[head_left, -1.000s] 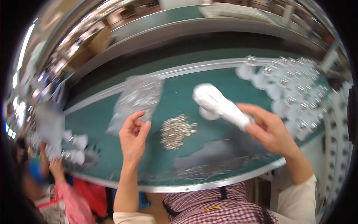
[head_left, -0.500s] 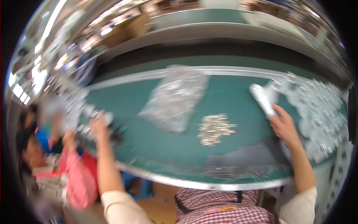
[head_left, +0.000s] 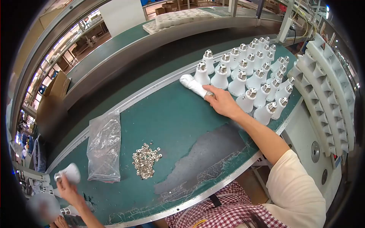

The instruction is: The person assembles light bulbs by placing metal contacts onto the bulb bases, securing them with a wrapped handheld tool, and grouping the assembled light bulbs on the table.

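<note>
At the lower left, my left hand is closed around the metal screw base of a white light bulb, its wide end pointing up and right. My right hand grips the narrow end of a white, club-shaped object that looks wrapped; I cannot tell its exact kind. Its thick end points up and left, beside many light bulbs standing with screw bases up. A pile of small metal caps lies between my hands, and a clear plastic bag rests left of it.
A green work surface has a metal front edge and a dark grey worn patch. White moulded trays stand stacked at right. More bulbs and another person's hand are at lower left. A raised shelf runs behind.
The view has swung right, bringing the standing bulbs into clear sight. Both hands keep hold of the same things; the left-hand bulb now shows clearly.
</note>
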A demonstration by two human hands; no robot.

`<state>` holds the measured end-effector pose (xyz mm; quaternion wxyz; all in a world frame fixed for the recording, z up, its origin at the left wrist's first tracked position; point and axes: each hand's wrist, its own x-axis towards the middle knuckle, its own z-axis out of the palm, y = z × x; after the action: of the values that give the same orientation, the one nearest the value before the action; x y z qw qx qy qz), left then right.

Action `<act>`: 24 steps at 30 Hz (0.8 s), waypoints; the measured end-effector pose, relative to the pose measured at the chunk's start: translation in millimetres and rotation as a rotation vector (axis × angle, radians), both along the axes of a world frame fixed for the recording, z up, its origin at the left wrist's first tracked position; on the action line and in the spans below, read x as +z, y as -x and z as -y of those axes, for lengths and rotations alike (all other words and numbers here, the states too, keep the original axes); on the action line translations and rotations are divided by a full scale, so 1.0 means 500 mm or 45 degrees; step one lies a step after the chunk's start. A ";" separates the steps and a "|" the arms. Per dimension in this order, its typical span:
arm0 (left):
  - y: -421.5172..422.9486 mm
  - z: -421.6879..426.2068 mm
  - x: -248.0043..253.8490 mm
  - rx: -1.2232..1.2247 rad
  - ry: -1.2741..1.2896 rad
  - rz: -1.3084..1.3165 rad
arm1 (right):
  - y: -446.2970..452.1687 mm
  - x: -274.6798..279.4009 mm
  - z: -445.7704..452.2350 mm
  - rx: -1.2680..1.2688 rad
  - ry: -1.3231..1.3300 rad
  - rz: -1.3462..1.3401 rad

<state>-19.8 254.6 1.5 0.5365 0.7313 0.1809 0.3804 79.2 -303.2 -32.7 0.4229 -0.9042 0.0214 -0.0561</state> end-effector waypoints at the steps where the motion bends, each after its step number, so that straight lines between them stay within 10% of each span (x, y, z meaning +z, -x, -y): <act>1: -0.012 0.066 0.006 -0.173 0.076 0.029 | 0.003 -0.001 0.002 0.004 -0.006 -0.002; 10: -0.123 0.597 0.006 -1.081 -0.161 -0.334 | 0.016 -0.030 0.017 -0.035 -0.113 0.199; 17: -0.160 0.625 -0.032 -1.227 -0.252 -0.496 | 0.017 -0.037 0.017 0.008 -0.141 0.229; 24: -0.107 0.522 -0.030 -1.096 -1.069 -0.500 | 0.021 -0.034 0.006 0.050 -0.073 0.204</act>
<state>33.9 -6.2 -13.6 0.2657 0.9429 -0.1991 0.0276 68.5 -306.0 -49.7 0.4499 -0.8846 -0.0288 -0.1192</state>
